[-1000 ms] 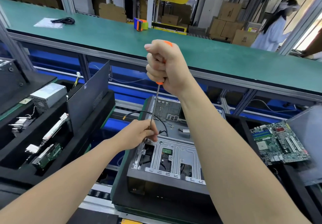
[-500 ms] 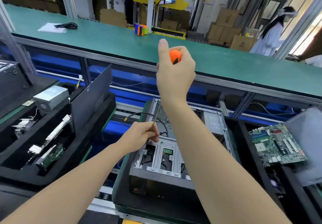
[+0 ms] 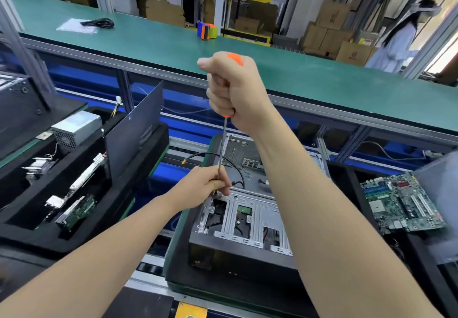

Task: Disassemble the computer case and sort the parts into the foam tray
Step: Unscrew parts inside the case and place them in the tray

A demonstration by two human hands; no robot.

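Below the green counter [image 3: 322,87], the right hand [image 3: 235,92] has re-clenched its fingers [image 3: 219,97] round the orange screwdriver [image 3: 234,58], the left hand [image 3: 205,184] still pinching its shaft over the computer case [image 3: 247,221], with a motherboard [image 3: 401,203] at right.

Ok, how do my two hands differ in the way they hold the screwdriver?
The right hand wraps a full fist round the orange handle of the screwdriver; the left hand pinches its thin metal shaft with the fingertips. The right hand's grip sits high on the tool; the left hand's sits low, near the tip at the computer case. Both hold the same screwdriver, which stands nearly upright.
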